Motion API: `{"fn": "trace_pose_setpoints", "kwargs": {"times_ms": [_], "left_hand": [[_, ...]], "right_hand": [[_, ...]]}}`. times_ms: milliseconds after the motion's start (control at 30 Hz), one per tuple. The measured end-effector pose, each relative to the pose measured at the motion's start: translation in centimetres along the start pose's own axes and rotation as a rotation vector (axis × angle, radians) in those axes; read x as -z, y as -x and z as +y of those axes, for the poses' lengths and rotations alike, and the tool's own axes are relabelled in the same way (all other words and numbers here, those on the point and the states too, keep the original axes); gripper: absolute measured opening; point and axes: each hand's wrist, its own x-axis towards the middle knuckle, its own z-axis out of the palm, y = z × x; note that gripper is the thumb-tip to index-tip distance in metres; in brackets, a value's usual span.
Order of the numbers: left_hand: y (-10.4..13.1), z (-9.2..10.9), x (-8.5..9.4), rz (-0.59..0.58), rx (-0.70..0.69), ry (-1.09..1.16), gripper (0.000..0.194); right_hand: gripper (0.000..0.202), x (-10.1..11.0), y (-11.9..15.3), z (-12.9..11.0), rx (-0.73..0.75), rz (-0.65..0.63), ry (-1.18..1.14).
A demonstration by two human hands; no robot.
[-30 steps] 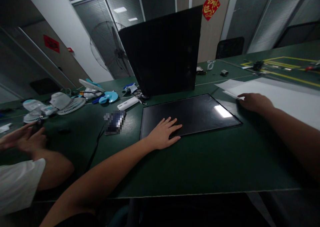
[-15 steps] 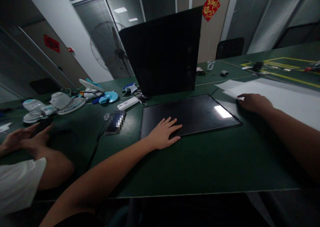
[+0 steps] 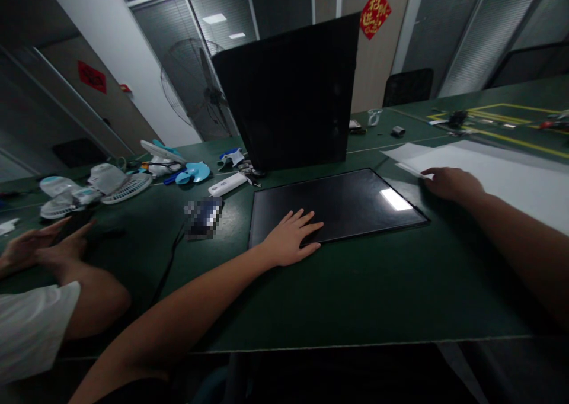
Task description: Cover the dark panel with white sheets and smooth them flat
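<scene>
My left hand (image 3: 293, 238) lies flat with fingers spread over the near left part of a flat black display panel (image 3: 342, 205), its thumb reaching past the panel's near edge. A bright light reflects near the panel's right end. On the right, my right hand (image 3: 453, 183) is closed at the left edge of thin white sheets (image 3: 511, 167), thumb and fingers pinching that edge. Behind the flat panel stands a large black panel (image 3: 297, 96), tilted slightly.
White fan parts (image 3: 127, 188), a light blue fan blade (image 3: 193, 173), a white box-like device (image 3: 227, 184) and a blurred-out object (image 3: 203, 217) with a dark strap lie on the green table (image 3: 347, 309). At left, another person's hands (image 3: 44, 241) hold a dark phone-like object.
</scene>
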Motion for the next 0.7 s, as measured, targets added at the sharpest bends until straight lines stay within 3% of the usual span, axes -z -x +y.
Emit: {"fn": "trace_pose_setpoints", "kwargs": {"times_ms": [200,500,567,700], "left_hand": [[0.0,0.2,0.1,0.0,-0.001,-0.019,0.065],[-0.1,-0.2,-0.2,0.001,-0.006,-0.003,0.067],[0.0,-0.1,-0.2,0.007,-0.004,-0.001,0.066],[0.1,0.1,0.0,0.008,-0.001,-0.019,0.067]], "right_hand": [[0.051,1.3,0.7,-1.1,-0.056,-0.1,0.034],[0.045,4.0,3.7,-7.5,0.243,0.128,0.033],[0.041,4.2,4.5,-9.2,0.389,0.066,-0.075],[0.036,4.3,6.8,-12.9,0.72,-0.193,-0.336]]}}
